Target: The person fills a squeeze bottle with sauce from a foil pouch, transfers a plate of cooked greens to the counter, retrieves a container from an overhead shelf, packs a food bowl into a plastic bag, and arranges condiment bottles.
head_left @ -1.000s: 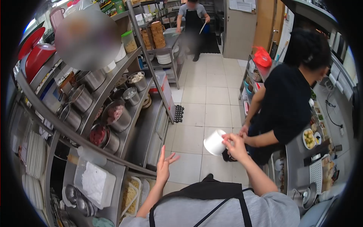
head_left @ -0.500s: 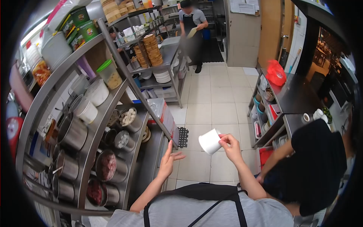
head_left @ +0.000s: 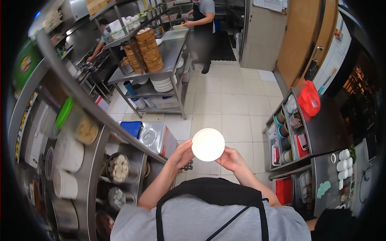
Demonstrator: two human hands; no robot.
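Note:
A round white tub (head_left: 208, 145) is held in front of my body, its pale round face turned up to the camera. My left hand (head_left: 183, 154) grips it from the left side. On the right side my right hand (head_left: 231, 159) holds it, thumb and fingers against the edge. Parts of the fingers of both hands are hidden behind the tub. Below the hands are my black apron and grey sleeves.
A metal shelf (head_left: 90, 180) with pots and tubs runs along my left. Ahead left, bamboo steamers (head_left: 148, 50) stand on a steel table (head_left: 177, 52). A person (head_left: 203, 24) stands far ahead. At right are a red bag (head_left: 309, 98) and a counter (head_left: 321, 172).
My left hand has come onto the tub, which is now between both hands and turned face up. The view has moved forward along the aisle, and the nearby co-worker has dropped to the lower right edge.

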